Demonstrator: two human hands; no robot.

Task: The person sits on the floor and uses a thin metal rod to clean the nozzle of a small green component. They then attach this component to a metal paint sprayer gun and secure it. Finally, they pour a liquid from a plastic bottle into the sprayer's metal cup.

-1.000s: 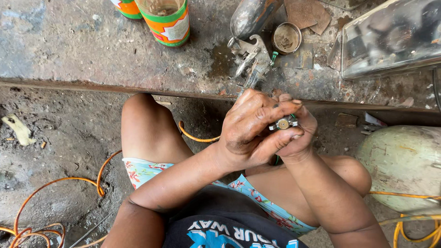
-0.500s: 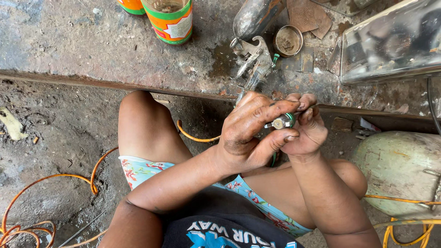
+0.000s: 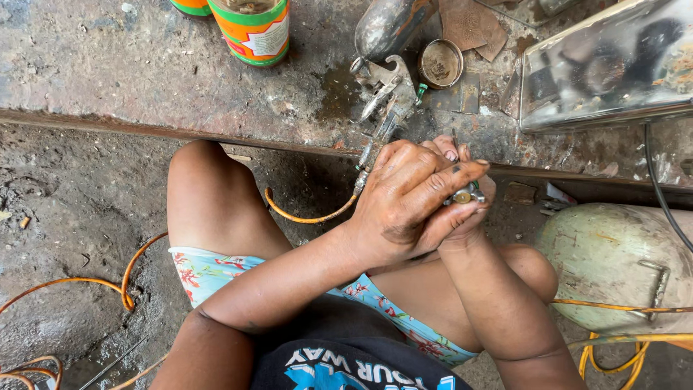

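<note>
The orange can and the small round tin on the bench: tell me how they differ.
The orange can is tall, upright and brightly labelled in orange and green; the small round tin is shallow, dull and rusty brown. The orange can stands left of the metal tool, apart from it; the small round tin sits just right of it, showing its open, grimy inside. Both are round and rest on the stained bench.
</note>
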